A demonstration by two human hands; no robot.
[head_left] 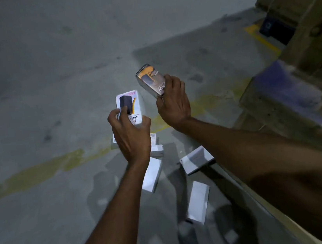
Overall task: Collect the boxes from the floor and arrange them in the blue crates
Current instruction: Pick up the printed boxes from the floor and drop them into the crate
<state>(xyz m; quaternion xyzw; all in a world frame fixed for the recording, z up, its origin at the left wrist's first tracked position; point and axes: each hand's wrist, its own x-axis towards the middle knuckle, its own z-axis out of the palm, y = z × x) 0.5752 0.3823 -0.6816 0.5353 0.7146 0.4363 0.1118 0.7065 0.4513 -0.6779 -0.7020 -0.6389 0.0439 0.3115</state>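
White box (129,105) points away; grey box (150,80) tilts left.

My feed is dim and grey. The concrete floor (49,85) reads lighter at far left, and a broad, hard-edged shadow darkens it at right beside the brown stack (300,1), which smears with motion blur. The white box (128,105) shows brightest. The glossy box (150,80) catches glare. The near boxes (197,201) are soft, and the frame edges bow.
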